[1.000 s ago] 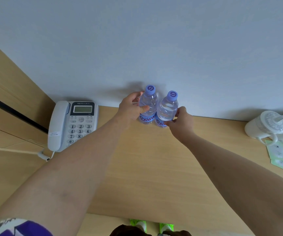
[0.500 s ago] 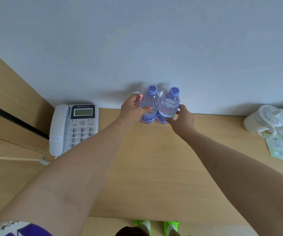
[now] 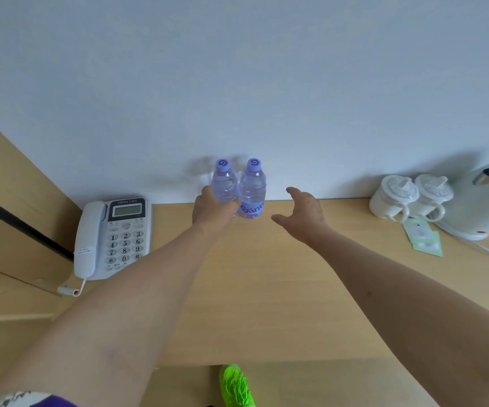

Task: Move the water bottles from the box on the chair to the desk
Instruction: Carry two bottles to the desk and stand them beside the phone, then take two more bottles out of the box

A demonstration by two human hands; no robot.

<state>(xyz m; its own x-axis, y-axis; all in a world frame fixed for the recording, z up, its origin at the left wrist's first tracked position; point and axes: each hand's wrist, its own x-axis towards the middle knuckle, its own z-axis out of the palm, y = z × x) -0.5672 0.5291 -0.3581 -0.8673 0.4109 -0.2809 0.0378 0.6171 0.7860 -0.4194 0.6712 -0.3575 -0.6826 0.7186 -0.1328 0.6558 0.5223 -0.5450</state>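
A: What sits around the bottles on my feed?

B: I see a white telephone toward the desk's left edge, its cord plug hanging over that side. At the back-right corner stand two white lidded cups, touching each other, with a white kettle just beside them and green packets lying in front. Nothing lies between the hands and the bottles. A green shoe shows below the front edge.

A: And the bottles themselves?

B: Both stand upright at the desk's back edge against the wall, side by side and touching: the left bottle and the right bottle, each with a purple cap.

A: The hands?

B: My left hand wraps its fingers and thumb round the left bottle's lower part. My right hand is released, fingers spread, off to the right of the right bottle and clear of it.

A: Against half a second ago?

B: Then the right hand was still on its bottle; now it has let go and drawn away to the right. The left keeps its grasp
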